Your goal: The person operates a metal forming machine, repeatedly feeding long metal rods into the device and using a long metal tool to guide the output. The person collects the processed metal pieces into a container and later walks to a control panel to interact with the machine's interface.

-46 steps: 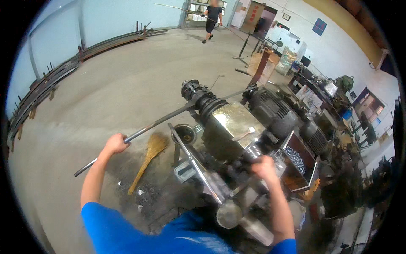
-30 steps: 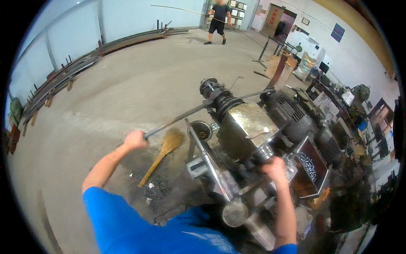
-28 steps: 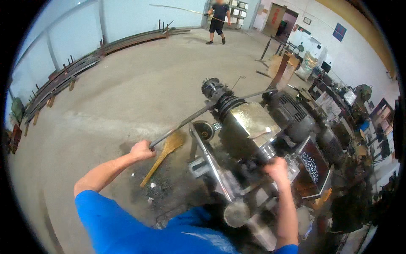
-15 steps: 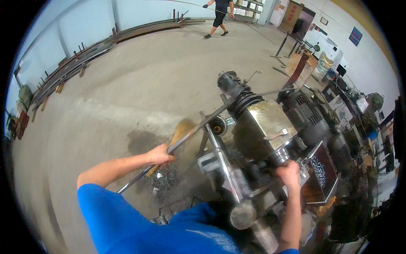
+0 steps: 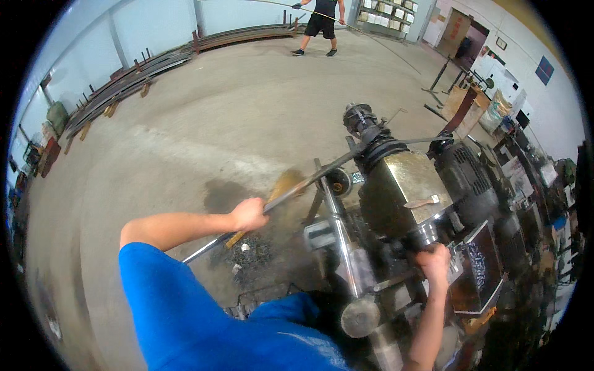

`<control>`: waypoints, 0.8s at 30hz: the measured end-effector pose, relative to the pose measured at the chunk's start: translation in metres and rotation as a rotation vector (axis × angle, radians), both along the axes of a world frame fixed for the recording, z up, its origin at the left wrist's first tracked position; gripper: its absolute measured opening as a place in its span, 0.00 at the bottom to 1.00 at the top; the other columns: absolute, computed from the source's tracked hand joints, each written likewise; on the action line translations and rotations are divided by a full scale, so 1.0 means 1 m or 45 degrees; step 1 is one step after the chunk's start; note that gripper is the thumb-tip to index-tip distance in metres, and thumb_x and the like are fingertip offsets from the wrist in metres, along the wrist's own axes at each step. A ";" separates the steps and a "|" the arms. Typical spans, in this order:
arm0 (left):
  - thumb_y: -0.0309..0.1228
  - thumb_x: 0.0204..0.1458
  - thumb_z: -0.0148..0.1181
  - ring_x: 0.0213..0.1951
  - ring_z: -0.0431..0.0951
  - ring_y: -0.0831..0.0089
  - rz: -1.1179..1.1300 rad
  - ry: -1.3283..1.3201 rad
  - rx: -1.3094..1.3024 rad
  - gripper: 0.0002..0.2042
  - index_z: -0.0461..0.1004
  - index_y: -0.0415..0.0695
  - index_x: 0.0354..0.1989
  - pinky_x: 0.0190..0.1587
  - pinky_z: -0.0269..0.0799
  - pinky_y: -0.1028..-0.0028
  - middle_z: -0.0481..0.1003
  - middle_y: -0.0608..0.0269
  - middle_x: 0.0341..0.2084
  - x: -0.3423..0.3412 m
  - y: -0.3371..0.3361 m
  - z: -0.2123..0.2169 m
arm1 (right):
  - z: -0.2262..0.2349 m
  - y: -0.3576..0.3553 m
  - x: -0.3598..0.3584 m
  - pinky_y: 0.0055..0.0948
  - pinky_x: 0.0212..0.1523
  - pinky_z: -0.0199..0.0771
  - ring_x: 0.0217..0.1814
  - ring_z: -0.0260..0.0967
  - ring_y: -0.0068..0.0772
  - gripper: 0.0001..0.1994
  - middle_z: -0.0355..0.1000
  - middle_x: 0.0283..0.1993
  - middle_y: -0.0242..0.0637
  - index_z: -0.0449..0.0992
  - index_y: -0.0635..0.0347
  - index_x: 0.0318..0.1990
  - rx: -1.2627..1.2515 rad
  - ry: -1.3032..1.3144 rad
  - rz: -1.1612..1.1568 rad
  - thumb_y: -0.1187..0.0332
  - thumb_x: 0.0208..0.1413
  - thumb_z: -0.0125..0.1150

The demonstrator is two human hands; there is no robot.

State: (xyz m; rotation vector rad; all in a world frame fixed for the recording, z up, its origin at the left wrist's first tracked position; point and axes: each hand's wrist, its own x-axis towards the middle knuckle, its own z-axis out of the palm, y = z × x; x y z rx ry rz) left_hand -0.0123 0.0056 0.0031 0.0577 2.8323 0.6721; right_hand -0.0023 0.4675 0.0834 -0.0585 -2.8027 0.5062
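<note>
My left hand (image 5: 250, 214) is closed round a long metal bar (image 5: 288, 195), which slants from beside my left arm up to the dark pulley-like rings of an oily machine. At the machine's near end, my right hand (image 5: 433, 260) is closed in a fist against a shiny metal cylinder (image 5: 423, 234); its fingers hide what they hold. On the brassy housing (image 5: 408, 176) lies a small flat brush (image 5: 422, 202). Between my arms stands a polished rod (image 5: 342, 238) with a round metal end nearer me.
A broom (image 5: 287, 184) lies on the floor beyond the bar, near dark metal shavings (image 5: 253, 256). Right of my right hand sits a tray (image 5: 461, 294) with shiny bits. A motor (image 5: 467, 176) is behind it. Far off, a person (image 5: 322, 25) carries a long thin rod.
The whole view has shifted, so the machine and floor appear farther right. Both hands keep their hold. The distant person has stepped leftward relative to the wall.
</note>
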 end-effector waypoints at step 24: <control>0.32 0.36 0.53 0.27 0.73 0.51 0.024 -0.037 -0.055 0.10 0.74 0.39 0.24 0.34 0.69 0.60 0.71 0.43 0.20 0.002 0.009 0.015 | 0.002 0.002 -0.002 0.42 0.35 0.67 0.30 0.65 0.55 0.13 0.68 0.24 0.55 0.74 0.67 0.21 -0.085 -0.161 -0.040 0.65 0.27 0.52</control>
